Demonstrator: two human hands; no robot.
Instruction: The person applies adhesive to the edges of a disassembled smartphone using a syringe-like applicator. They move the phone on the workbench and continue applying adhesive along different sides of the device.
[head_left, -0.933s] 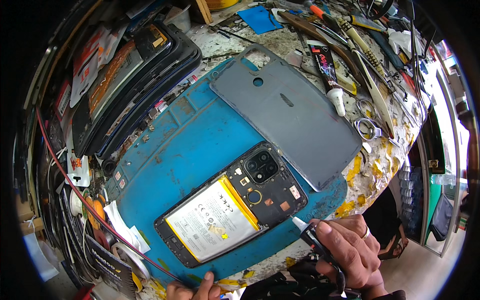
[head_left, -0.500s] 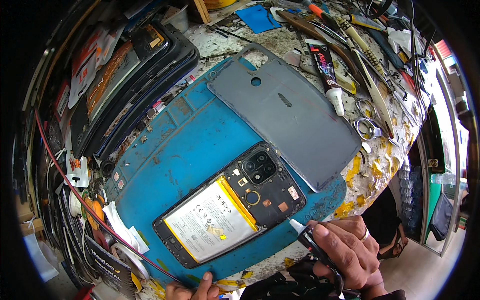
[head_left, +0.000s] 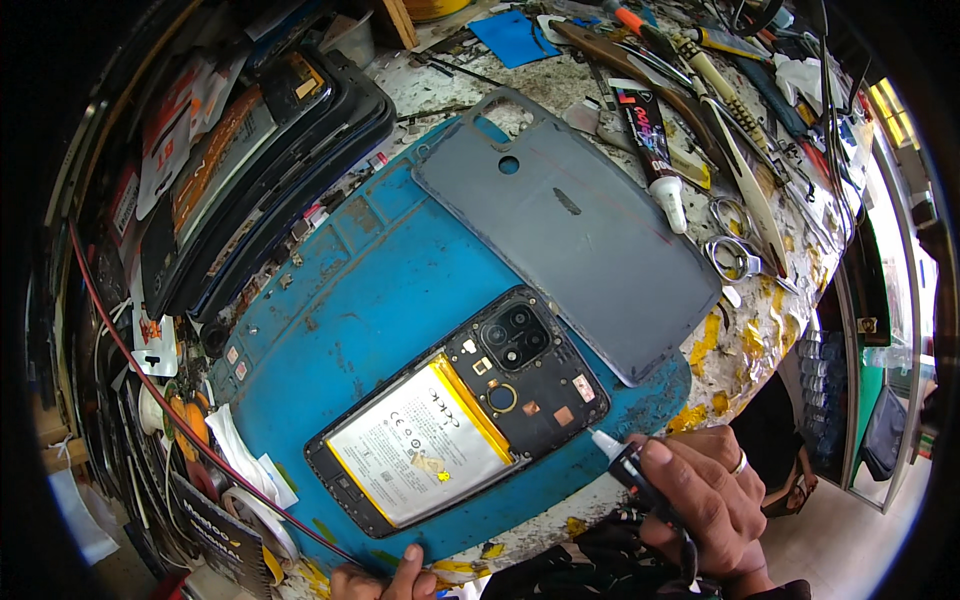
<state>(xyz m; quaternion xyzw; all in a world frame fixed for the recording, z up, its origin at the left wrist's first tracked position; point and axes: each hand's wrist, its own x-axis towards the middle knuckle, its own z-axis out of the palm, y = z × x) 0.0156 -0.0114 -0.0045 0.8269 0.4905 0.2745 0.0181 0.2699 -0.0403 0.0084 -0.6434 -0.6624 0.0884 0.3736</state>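
My right hand (head_left: 705,495) is closed around a black glue tube (head_left: 640,475). Its white nozzle points up-left, just beside the right edge of an opened phone (head_left: 590,395) and apart from it. The phone lies back-up on a blue work mat (head_left: 330,330), its silver battery (head_left: 410,450) with yellow edging and its camera block (head_left: 515,335) exposed. A grey back cover (head_left: 600,240) rests above it on the mat, a camera cutout at its top. At the mat's near edge sits my left hand (head_left: 390,577), partly cut off by the frame, one finger raised apart from the others.
A second black glue tube (head_left: 650,145) with a white cap lies right of the cover, among tweezers (head_left: 745,180) and other tools. Stacked phone parts (head_left: 290,170) crowd the left side. A red cable (head_left: 150,375) runs down toward my left hand. A blue sheet (head_left: 513,38) lies at the back.
My right hand and the glue tube have shifted slightly right, so the nozzle tip stands a little farther from the phone's edge. The left hand stays about where it was.
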